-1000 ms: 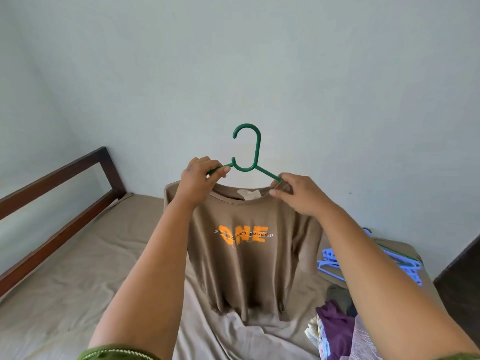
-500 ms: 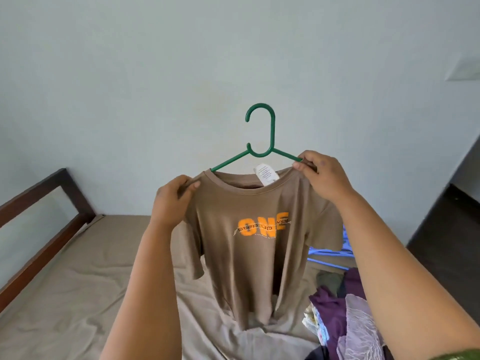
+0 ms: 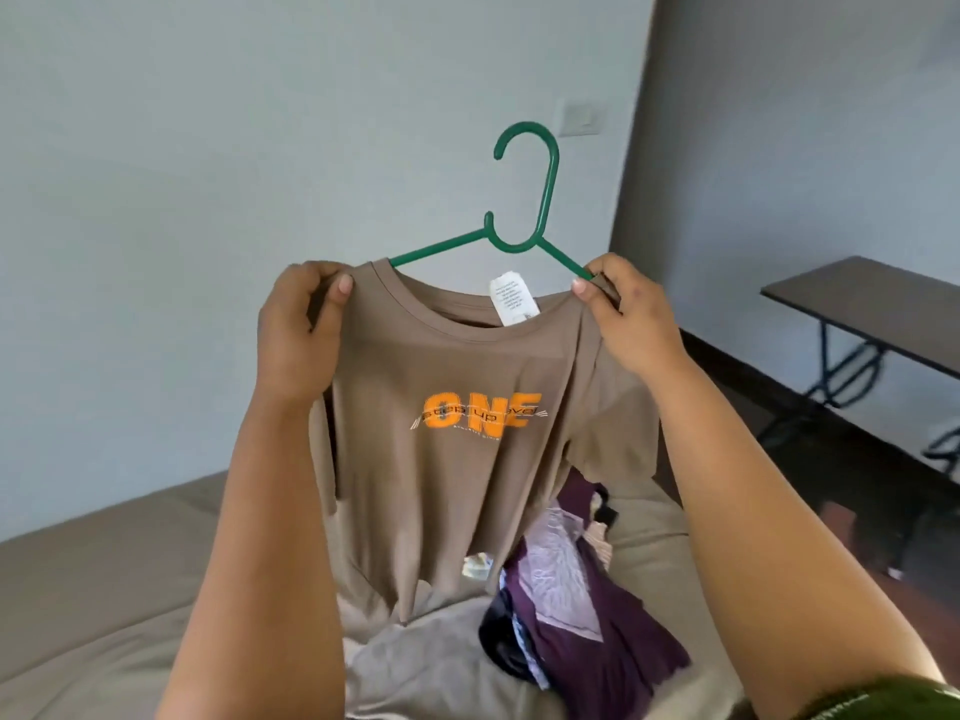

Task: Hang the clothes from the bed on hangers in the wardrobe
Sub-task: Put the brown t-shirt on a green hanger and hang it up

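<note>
Two bare arms reach up from the bottom. Down low, close by, is a pile of clothes [image 3: 576, 610] on the bed [image 3: 98, 574]: a dark purple one, a pale lilac one and a grey one can be told apart, and the rest is too mixed up to count. The bed has a tan sheet.

Above the pile, one brown T-shirt [image 3: 467, 459] is held up in the air. It has orange letters saying ONE on the front and a white tag at the neck. The left hand [image 3: 298, 330] pinches the shirt's left shoulder between thumb and curled fingers. The right hand [image 3: 631, 317] pinches the right shoulder, and the hanger's arm goes in under its fingers. One green hanger [image 3: 524, 210] sits inside the neck, its hook sticking up, tilted a little. The shirt hides part of the pile.

Farther off to the right is a dark table [image 3: 872, 298] with black metal legs. Behind all is a pale wall with a small switch plate [image 3: 737, 116].
</note>
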Demonstrator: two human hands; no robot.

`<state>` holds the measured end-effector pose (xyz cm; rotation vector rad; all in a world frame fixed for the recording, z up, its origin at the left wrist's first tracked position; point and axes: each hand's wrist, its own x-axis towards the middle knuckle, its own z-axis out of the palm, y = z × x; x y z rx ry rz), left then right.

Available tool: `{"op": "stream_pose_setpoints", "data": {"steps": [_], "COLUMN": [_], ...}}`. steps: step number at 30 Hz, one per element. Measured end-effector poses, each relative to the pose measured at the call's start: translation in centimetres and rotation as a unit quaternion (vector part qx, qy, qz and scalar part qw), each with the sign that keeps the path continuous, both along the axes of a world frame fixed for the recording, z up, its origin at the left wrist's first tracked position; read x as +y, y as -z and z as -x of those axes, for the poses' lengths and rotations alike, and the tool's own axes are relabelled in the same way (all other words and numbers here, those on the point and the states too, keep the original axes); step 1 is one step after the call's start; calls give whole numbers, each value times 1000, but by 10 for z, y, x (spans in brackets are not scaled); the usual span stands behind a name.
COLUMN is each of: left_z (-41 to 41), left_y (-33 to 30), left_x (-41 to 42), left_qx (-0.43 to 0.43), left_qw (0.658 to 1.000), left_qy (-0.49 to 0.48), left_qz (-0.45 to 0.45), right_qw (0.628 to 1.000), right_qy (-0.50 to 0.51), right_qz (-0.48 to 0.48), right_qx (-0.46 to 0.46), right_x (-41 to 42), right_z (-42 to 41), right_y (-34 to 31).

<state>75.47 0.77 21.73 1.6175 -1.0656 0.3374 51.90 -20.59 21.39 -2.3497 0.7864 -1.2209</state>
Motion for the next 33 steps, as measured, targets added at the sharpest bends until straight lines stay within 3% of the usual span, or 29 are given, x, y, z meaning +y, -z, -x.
{"op": "stream_pose_setpoints", "data": {"steps": [11, 19, 24, 31, 33], "left_z": [208, 395, 522, 694, 744], "left_y": [-27, -37, -26, -19, -14], "left_x": [8, -7, -33, -72, -84], "left_qx": [-60, -68, -81, -123, -127], "left_qw": [988, 946, 888, 732, 707], "left_qy": [139, 316, 451, 638, 663], "left_qz": [12, 27, -36, -204, -211], "right_qw": [988, 949, 903, 853, 841], "right_qy": [153, 314, 428, 518, 538], "right_qz": [14, -8, -21, -62, -57], "right_qx": [-7, -16, -24, 3, 13], "right_x": [102, 189, 229, 260, 257], "right_z": [270, 479, 607, 779, 825], "right_y": [-9, -11, -7, -1, -3]}}
